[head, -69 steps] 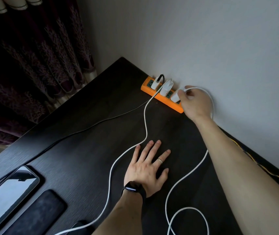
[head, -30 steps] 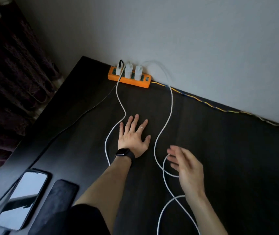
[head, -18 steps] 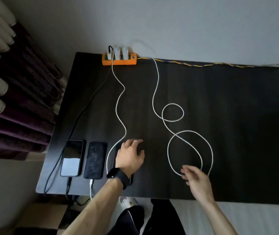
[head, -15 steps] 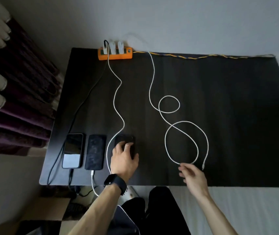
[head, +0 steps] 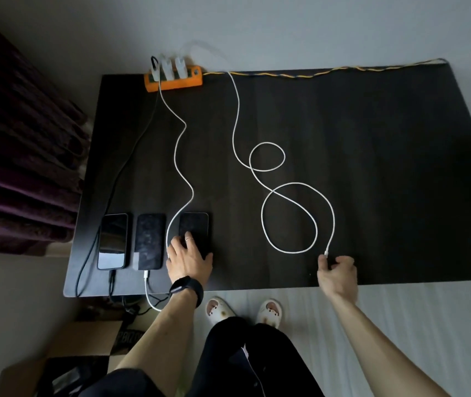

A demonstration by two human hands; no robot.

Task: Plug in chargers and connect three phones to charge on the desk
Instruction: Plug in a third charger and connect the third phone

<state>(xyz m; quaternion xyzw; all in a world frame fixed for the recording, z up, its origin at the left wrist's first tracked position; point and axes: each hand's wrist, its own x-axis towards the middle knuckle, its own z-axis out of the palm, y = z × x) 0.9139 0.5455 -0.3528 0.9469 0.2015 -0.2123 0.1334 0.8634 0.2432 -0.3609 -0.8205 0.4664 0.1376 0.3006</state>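
An orange power strip [head: 172, 78] with three chargers plugged in lies at the back of the dark desk [head: 371, 138]. Three phones lie in a row near the front left. A black cable runs into the left phone [head: 113, 240]. A white cable [head: 177, 144] runs into the middle phone [head: 149, 239]. My left hand [head: 189, 260] lies on the lower half of the right phone [head: 194, 224], thumb at its right edge. A second white cable [head: 288, 196] loops across the middle of the desk. My right hand [head: 337, 270] pinches its free plug end at the front edge.
A yellow-and-blue twisted cord [head: 328, 72] runs along the desk's rear edge by the wall. Dark curtains [head: 22, 167] hang at the left. A cardboard box [head: 85, 345] sits on the floor under the front left corner. My feet in white slippers [head: 242, 309] stand at the desk's front.
My right hand left the power strip and came back to the front edge, closing on the looped cable's free end. My left hand slid from mid-desk onto the right phone.
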